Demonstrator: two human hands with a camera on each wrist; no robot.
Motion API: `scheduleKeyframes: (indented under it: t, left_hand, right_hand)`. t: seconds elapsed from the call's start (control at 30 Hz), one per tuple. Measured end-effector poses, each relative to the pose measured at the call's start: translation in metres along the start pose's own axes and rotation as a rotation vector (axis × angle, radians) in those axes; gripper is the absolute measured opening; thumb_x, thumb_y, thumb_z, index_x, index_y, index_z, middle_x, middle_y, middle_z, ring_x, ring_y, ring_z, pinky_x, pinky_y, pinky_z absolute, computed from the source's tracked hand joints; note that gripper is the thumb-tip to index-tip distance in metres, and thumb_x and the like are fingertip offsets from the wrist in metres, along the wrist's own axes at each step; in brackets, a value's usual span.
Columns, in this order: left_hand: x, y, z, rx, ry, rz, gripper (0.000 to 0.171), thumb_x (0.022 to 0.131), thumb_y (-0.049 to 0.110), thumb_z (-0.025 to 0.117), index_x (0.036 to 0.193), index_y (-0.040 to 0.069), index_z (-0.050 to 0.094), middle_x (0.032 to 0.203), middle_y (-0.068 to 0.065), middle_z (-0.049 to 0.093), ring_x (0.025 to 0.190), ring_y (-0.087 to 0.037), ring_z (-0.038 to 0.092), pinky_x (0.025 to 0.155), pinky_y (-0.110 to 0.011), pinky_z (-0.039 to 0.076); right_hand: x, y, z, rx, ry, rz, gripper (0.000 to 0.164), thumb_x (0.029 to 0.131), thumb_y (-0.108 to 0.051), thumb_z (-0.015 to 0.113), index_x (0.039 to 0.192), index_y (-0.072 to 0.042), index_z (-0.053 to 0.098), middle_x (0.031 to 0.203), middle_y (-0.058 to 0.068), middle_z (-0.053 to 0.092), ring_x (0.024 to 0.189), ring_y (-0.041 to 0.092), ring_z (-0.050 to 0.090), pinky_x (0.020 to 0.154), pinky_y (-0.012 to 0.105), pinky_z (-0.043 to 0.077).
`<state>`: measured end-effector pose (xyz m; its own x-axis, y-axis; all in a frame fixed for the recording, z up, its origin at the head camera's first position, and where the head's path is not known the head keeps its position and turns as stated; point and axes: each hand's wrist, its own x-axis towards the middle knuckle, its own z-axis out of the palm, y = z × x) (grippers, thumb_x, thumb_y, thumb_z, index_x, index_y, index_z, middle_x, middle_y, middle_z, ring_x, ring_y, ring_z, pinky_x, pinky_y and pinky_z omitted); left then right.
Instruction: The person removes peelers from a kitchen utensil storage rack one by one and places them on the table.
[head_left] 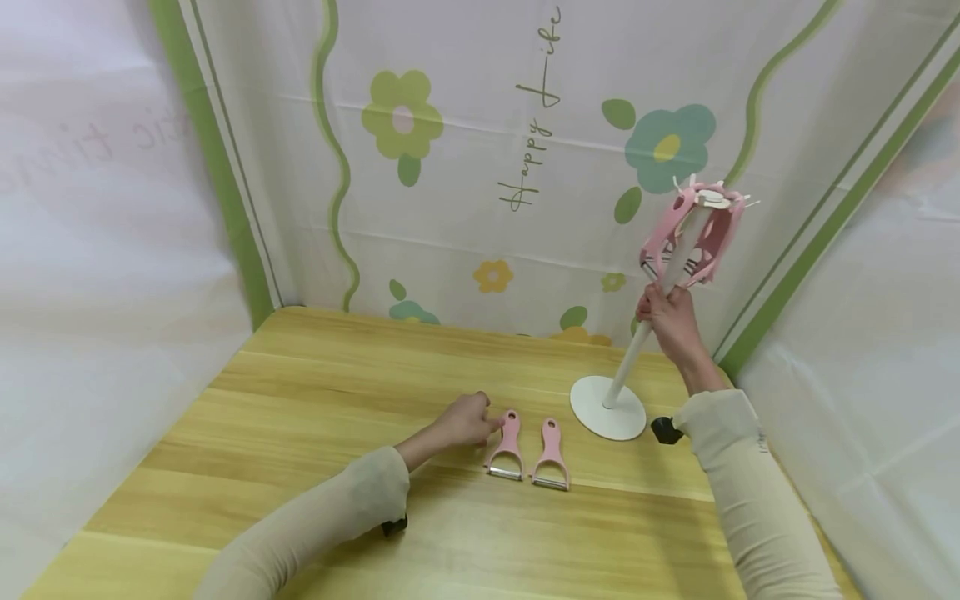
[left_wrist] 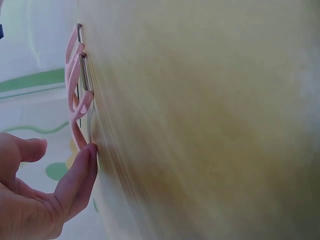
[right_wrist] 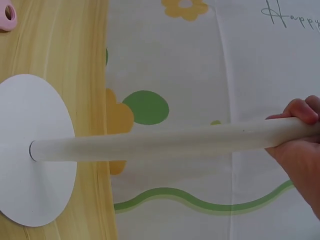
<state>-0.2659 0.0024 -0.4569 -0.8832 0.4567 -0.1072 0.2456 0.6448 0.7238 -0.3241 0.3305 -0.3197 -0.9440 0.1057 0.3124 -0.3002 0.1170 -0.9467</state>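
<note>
My right hand [head_left: 672, 321] grips the white pole of an upright stand [head_left: 628, 363], just below several pink peelers [head_left: 716, 237] hanging from the hooks at its top. In the right wrist view, fingers curl round the pole [right_wrist: 165, 145] above its round white base [right_wrist: 37, 190]. Two more pink peelers lie side by side on the table, a left one [head_left: 510, 437] and a right one [head_left: 551, 450], blades toward me. At the left one's handle end is my left hand [head_left: 467, 420]. The left wrist view shows its fingertips [left_wrist: 90, 155] right at that handle, the thumb held apart.
The wooden table [head_left: 315, 392] runs back to a white cloth backdrop [head_left: 450, 225] printed with flowers. Similar cloth hangs at both sides. A black wrist device [head_left: 666, 430] shows beside the right sleeve, close to the stand's base, and another [head_left: 394, 527] under the left sleeve.
</note>
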Motion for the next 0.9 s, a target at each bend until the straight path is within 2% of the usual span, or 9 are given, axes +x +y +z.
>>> scheduleKeyframes:
  t: [0.33,0.53,0.67,0.9]
  left_hand:
    - [0.000,-0.001,0.001,-0.017,0.001,0.006,0.055,0.099,0.022,0.062,0.136,-0.016,0.045,0.067,-0.017,0.069,0.044,-0.016,0.054,0.036,-0.016,0.028]
    - [-0.002,-0.001,0.001,-0.027,-0.003,0.009,0.056,0.100,0.022,0.062,0.137,-0.016,0.044,0.066,-0.018,0.069,0.046,-0.020,0.058,0.035,-0.016,0.029]
    - [-0.003,-0.002,0.001,-0.031,0.005,0.014,0.057,0.100,0.022,0.061,0.138,-0.016,0.043,0.067,-0.016,0.069,0.050,-0.024,0.063,0.036,-0.016,0.029]
    - [-0.003,-0.002,-0.001,-0.029,0.003,0.002,0.058,0.100,0.022,0.061,0.139,-0.015,0.042,0.068,-0.016,0.069,0.046,-0.019,0.058,0.036,-0.016,0.029]
  right_hand:
    - [0.002,0.004,-0.012,0.062,-0.156,-0.041,0.037,0.108,-0.019,0.042,0.072,-0.009,0.042,0.062,-0.003,0.041,0.058,0.010,0.038,0.056,0.024,0.039]
    - [0.006,0.008,-0.013,0.181,-0.243,-0.056,0.040,0.107,-0.017,0.042,0.068,-0.012,0.037,0.063,-0.001,0.033,0.059,0.014,0.029,0.058,0.033,0.024]
    - [0.009,0.009,-0.014,0.229,-0.300,-0.069,0.041,0.108,-0.016,0.042,0.068,-0.011,0.033,0.063,0.002,0.027,0.061,0.019,0.022,0.063,0.036,0.020]
    - [0.012,0.011,-0.015,0.263,-0.367,-0.087,0.041,0.108,-0.016,0.042,0.068,-0.010,0.032,0.064,0.006,0.023,0.061,0.022,0.019,0.062,0.036,0.018]
